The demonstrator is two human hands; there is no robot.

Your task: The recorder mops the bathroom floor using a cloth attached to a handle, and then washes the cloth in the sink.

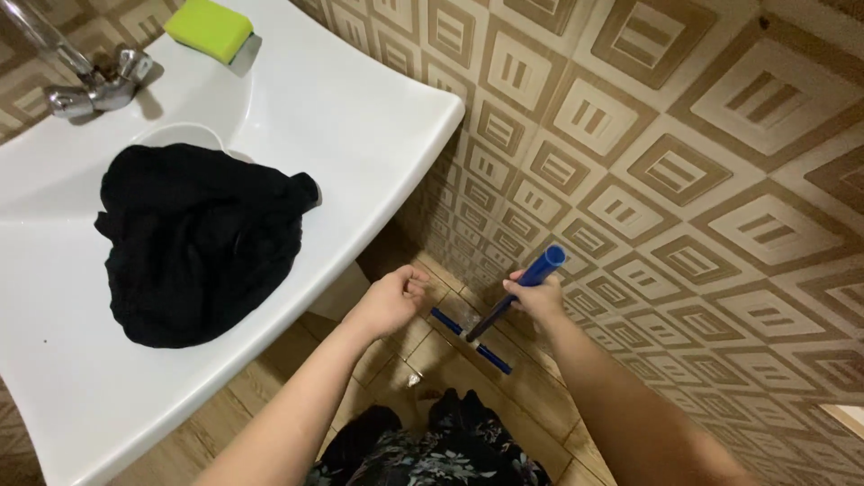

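Below sink (378,135), right hand (538,297) grip clenched on blue squeegee (504,310) w/ long handle; left hand (391,301) fisted, empty.

Both bare forearms are extended forward and downward from the lower edge of the view, converging slightly. The left hand (391,301) is curled into a loose fist, knuckles turned upward, thumb tucked against the index finger (whether anything is enclosed cannot be told). The right hand (537,297) is closed in a firm grip, fingers wrapped round and the back of the hand facing the camera. The two hands are held near each other at similar height, not touching.
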